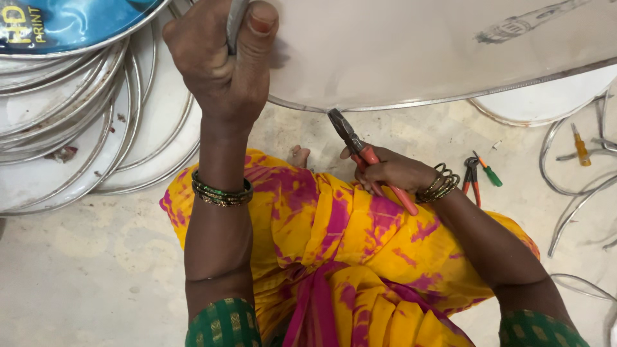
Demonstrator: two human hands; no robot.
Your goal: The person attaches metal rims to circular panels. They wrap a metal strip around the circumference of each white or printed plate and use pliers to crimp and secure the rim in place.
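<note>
Seen from above, seated on a pale concrete floor (96, 257), lap draped in yellow and pink cloth (334, 231). Left hand (222, 61) raised and closed tight, thumb pressed down, gripping the rim of a large white round disc (418, 45) held tilted over the lap. Right hand (392, 172) lower down, fingers wrapped shut around the red handles of a pair of pliers (366, 157), the dark nose pointing up at the metal rim band (411, 101) along the disc's lower edge and lying just below it; whether the tips actually touch the band cannot be told. Green and gold bangles on both wrists.

To the left, a leaning stack of similar round discs with metal rims (71, 122), 1 blue printed disc (58, 22) on top at the corner. To the right on the floor, a second pair of pliers (472, 177) with a green-handled screwdriver (490, 172) beside it, a yellow-handled screwdriver (580, 148) further off, and several loose bent metal strips (572, 193).

As a judgement: work on this disc's rim appears in progress, not finished, with the pliers poised at 1 spot on the band. Judging by the loose strips, more rims seem left to do; which stacked discs are done cannot be told.
</note>
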